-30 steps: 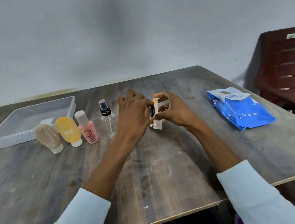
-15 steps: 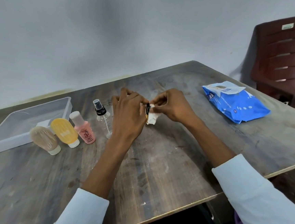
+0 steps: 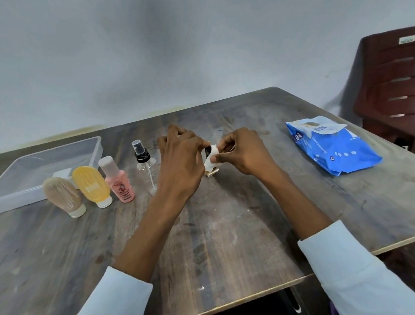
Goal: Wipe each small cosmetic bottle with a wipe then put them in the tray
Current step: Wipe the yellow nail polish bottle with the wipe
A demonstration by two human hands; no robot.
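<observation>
- Bottles: five in all. Four stand in a row near the table's point(image 3: 220, 233) left edge: tan point(image 3: 63, 196), yellow point(image 3: 91, 186), pink point(image 3: 119, 179), clear spray point(image 3: 144, 167).
- Fifth bottle point(image 3: 210, 172) stands upright mid-table, black cap up, left hand point(image 3: 180, 160) gripping it.
- Right hand point(image 3: 242, 151) pinches one wipe point(image 3: 211, 159) against it.
- One tray point(image 3: 37, 172) at the far-left corner; one wipe pack point(image 3: 330, 145) near the right edge.

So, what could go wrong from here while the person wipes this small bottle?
1. The small bottle is pinched between the left hand and the right hand above the table. With the damp-looking wipe around it, it might slip out and drop.
2. The clear spray bottle stands right beside the left hand, so a sideways move could knock it over.
3. Four bottles stand in front of the tray; reaching over them could tip one.
</observation>
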